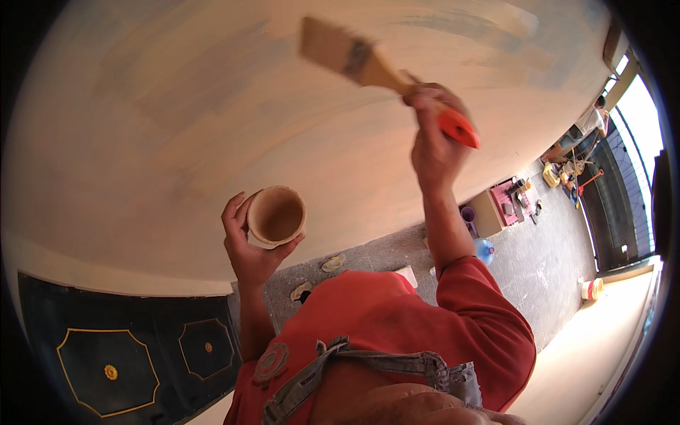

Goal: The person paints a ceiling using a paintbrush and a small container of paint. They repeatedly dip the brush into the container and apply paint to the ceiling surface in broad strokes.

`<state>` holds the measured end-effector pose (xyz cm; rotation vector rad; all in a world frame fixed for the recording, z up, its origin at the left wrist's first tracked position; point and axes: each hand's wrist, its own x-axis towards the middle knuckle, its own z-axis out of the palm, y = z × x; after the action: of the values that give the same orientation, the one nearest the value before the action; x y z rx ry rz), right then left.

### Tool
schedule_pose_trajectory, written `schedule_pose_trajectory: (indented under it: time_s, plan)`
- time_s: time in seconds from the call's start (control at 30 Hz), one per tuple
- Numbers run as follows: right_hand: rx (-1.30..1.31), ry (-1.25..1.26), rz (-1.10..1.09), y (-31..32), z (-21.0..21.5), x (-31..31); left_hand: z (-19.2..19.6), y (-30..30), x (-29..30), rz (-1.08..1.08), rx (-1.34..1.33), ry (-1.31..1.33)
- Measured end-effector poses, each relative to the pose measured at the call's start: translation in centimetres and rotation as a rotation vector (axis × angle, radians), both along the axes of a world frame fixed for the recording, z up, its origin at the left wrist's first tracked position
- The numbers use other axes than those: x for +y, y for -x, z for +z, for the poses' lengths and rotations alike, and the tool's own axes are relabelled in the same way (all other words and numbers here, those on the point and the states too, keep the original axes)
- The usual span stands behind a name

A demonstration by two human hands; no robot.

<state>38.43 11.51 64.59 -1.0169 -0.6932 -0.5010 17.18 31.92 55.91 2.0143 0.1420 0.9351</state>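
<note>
A wide flat paintbrush (379, 73) is gripped by its handle in my right hand (439, 131), raised high in front of the wall (170, 127). The handle is wooden with a red end, and the tan bristles point up and left, slightly blurred. I cannot tell if the bristles touch the wall. Lower and to the left, my left hand (248, 244) wraps round a pale, round cup (280, 190). Its open mouth faces up, and the inside looks tan and shadowed. Broad, uneven strokes of peach, beige and grey cover the wall.
A dark panelled door (110, 333) with gold trim stands at the lower left. Along the wall's foot at right are a pink-topped box (504, 205), a purple container (467, 214) and a large clear bottle (484, 250). Another person (589, 120) is farther off, near a dark gate.
</note>
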Motion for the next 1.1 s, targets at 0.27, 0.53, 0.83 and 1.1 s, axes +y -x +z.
schedule_pose_trajectory:
  time_s: [0.27,0.53,0.83,1.1]
  plan:
    - [-0.025,0.15,0.151,-3.4,2.2,4.8,0.4,0.7,-0.5,0.097,-0.045,0.026]
    - [-0.159,0.157,-0.097,-11.6,1.0,-5.9,-0.2,1.6,0.6,0.101,-0.078,0.014]
    - [-0.002,0.075,-0.346,-19.4,1.4,-19.4,0.2,1.1,0.6,0.047,-0.03,0.008]
    - [-0.08,0.18,-0.65,-25.4,1.1,-28.0,1.3,0.5,0.3,-0.049,-0.039,0.042]
